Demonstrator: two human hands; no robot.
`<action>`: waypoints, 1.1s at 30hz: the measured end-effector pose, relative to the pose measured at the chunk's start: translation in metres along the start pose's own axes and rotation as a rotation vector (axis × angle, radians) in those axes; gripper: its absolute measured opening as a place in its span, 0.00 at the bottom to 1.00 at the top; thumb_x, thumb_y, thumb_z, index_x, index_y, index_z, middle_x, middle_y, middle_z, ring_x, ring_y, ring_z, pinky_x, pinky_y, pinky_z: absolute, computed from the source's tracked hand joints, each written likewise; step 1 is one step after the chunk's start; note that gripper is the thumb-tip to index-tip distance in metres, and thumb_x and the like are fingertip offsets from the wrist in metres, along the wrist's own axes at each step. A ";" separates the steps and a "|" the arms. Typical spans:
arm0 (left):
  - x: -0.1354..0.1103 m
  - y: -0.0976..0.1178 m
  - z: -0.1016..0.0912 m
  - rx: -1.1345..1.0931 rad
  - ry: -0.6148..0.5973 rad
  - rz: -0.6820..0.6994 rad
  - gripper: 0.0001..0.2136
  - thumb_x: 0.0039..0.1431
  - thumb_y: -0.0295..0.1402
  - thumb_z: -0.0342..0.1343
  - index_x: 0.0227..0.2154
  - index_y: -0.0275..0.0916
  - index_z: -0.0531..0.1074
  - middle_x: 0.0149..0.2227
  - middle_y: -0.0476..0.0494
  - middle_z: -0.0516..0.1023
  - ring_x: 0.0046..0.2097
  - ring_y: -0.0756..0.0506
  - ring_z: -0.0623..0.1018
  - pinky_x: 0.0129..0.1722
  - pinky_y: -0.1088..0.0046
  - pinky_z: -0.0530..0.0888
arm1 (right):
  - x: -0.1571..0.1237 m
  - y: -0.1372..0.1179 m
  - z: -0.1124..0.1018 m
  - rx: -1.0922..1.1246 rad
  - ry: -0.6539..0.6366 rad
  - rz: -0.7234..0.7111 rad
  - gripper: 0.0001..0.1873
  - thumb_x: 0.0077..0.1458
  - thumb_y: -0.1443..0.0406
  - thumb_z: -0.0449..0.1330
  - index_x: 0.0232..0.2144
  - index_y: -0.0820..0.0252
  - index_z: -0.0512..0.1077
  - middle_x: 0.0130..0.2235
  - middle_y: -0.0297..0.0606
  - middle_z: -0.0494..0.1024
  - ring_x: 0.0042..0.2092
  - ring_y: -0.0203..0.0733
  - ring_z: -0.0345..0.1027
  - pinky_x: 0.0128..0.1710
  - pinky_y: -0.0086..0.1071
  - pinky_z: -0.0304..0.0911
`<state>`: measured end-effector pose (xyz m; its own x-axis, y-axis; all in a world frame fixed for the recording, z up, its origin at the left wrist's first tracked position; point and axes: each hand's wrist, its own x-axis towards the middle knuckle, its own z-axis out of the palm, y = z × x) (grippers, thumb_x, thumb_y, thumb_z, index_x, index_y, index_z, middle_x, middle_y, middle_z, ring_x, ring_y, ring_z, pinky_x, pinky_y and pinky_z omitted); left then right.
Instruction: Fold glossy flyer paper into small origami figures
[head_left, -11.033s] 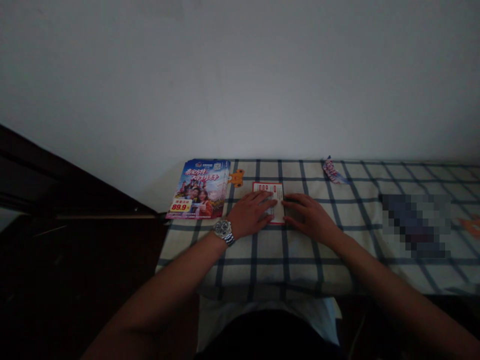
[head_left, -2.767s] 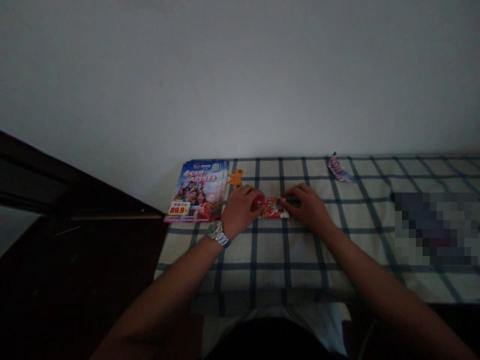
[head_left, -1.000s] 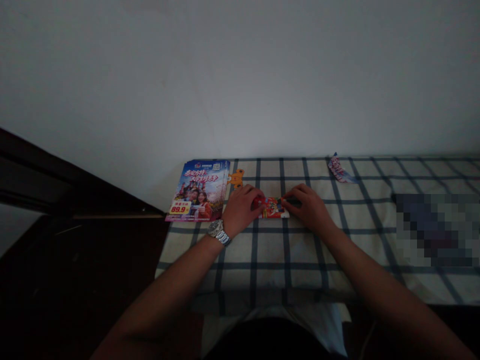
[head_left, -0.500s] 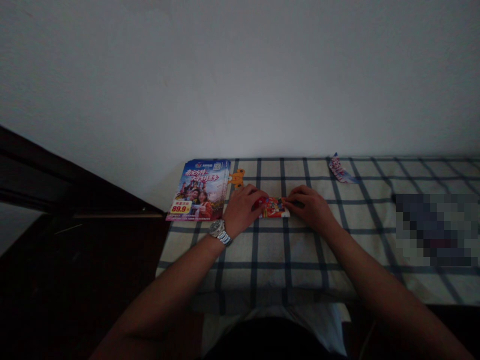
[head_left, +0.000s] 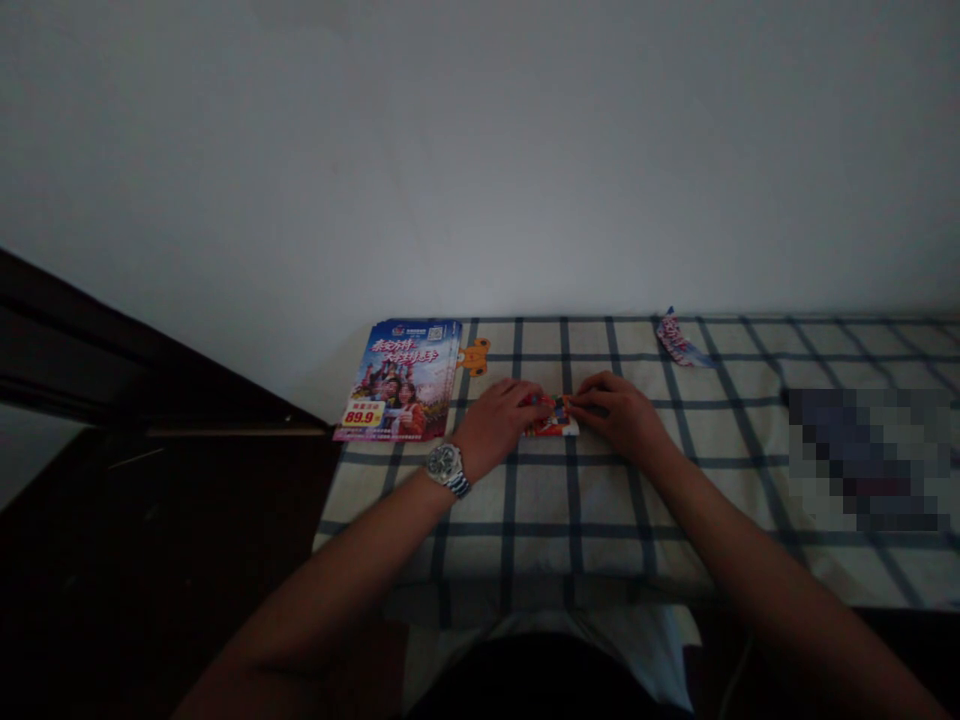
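A small folded flyer [head_left: 559,421], red and colourful, lies on the checked cloth [head_left: 585,500]. My left hand [head_left: 499,425], with a metal watch on its wrist, lies over the flyer's left part with fingers stretched flat on it. My right hand [head_left: 619,410] presses its curled fingertips on the flyer's right edge. Most of the flyer is hidden under the two hands.
A stack of blue flyers [head_left: 397,380] lies at the cloth's left end, with an orange bear figure [head_left: 474,355] beside it. A folded paper piece [head_left: 675,340] rests near the wall. A blurred patch [head_left: 870,460] lies on the right. Dark furniture [head_left: 150,420] stands at the left.
Eleven seconds ago the flyer lay larger, white side up; now it is folded small. In the last second my left hand slid right over it, fingers flattening.
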<state>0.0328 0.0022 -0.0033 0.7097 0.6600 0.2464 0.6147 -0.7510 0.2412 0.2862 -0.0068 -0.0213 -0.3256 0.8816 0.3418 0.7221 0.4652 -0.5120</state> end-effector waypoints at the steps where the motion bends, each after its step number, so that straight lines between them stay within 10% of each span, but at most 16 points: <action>1: 0.001 0.000 0.001 -0.014 -0.013 0.018 0.14 0.69 0.27 0.54 0.52 0.47 0.77 0.56 0.44 0.74 0.56 0.42 0.71 0.59 0.60 0.70 | 0.000 0.001 0.001 0.000 0.002 0.001 0.09 0.62 0.59 0.64 0.40 0.52 0.84 0.43 0.41 0.78 0.43 0.48 0.74 0.45 0.44 0.72; 33: -0.004 0.015 -0.012 -0.033 -0.028 0.096 0.16 0.71 0.32 0.49 0.57 0.41 0.73 0.60 0.43 0.74 0.57 0.41 0.73 0.57 0.59 0.74 | -0.002 0.008 -0.002 0.060 -0.030 -0.035 0.14 0.57 0.56 0.69 0.43 0.54 0.83 0.46 0.43 0.77 0.47 0.50 0.74 0.51 0.47 0.73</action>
<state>0.0347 -0.0112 0.0105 0.7745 0.5837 0.2438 0.5320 -0.8095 0.2482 0.2943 -0.0050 -0.0246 -0.3684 0.8665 0.3369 0.6729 0.4985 -0.5466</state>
